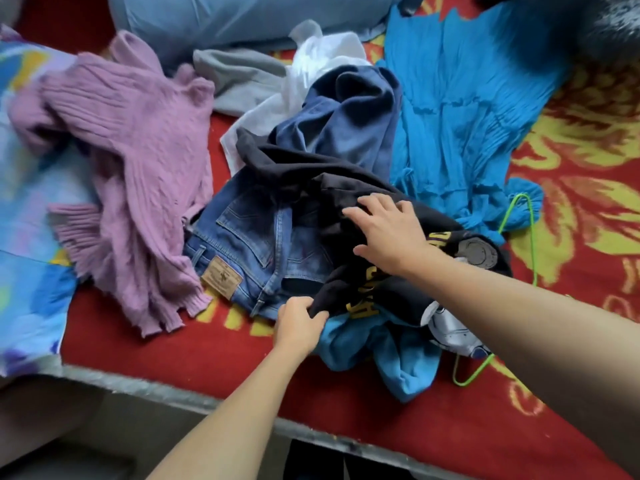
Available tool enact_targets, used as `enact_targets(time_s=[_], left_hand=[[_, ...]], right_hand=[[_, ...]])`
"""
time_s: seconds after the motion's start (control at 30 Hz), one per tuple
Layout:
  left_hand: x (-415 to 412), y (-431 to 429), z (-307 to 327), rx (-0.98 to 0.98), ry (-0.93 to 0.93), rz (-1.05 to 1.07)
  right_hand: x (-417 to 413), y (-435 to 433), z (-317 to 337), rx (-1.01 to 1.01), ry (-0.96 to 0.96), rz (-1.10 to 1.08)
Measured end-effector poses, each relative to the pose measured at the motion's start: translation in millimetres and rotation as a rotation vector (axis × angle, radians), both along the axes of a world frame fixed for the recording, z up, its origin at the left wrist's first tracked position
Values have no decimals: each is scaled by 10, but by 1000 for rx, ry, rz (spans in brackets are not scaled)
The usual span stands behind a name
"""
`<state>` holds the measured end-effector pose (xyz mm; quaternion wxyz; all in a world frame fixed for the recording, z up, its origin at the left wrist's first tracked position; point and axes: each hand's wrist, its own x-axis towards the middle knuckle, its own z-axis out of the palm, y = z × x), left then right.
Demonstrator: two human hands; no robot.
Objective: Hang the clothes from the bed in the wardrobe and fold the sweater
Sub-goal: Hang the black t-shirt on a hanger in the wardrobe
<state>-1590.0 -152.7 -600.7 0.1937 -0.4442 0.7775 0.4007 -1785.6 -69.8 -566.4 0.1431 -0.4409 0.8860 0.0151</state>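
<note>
A heap of clothes lies on the red patterned bed cover. A black printed top with yellow lettering sits at the front of the heap. My left hand grips its lower edge. My right hand rests on top of it with fingers spread. Under it lie blue jeans with a tan label. A lilac knitted sweater is crumpled at the left. A turquoise dress lies at the right on a green wire hanger.
A dark blue garment, a white cloth and a grey garment lie behind the heap. A pale blue pillow is at the back. A blue patterned sheet covers the left. The bed's grey edge runs along the front.
</note>
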Motion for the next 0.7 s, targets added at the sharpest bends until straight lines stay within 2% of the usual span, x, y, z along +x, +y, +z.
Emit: enact_targets(time_s=[0.03, 0.07, 0.17, 0.2, 0.27, 0.33, 0.43, 0.5, 0.53, 0.6, 0.67, 0.7], left_hand=[[57, -73, 59, -75, 59, -9], [104, -179, 122, -150, 117, 0], [132, -557, 298, -357, 286, 75], [98, -636, 340, -425, 344, 55], [-8, -638, 412, -501, 398, -36], [-66, -483, 434, -497, 375, -158], [47, -193, 319, -403, 210, -419], [152, -82, 193, -319, 114, -597], [187, -42, 147, -251, 88, -623], [208, 40, 110, -138, 65, -530], [156, 72, 57, -196, 164, -308], [110, 70, 19, -278, 211, -222]], right_hand=[[-56, 16, -51, 48, 35, -24], [-144, 84, -73, 44, 44, -143], [-464, 455, -53, -153, -72, -726], [-512, 582, -28, -192, -83, -824], [-485, 816, -15, -159, -120, -914], [-341, 1027, -40, -25, -223, -961], [-150, 1241, -63, 222, -324, -914], [-124, 1245, -23, 239, -199, -815], [-122, 1211, 5, 175, -98, -731], [-108, 1046, 110, -91, 55, -519], [-87, 818, 188, -351, 104, -294], [-59, 710, 211, -404, 91, -191]])
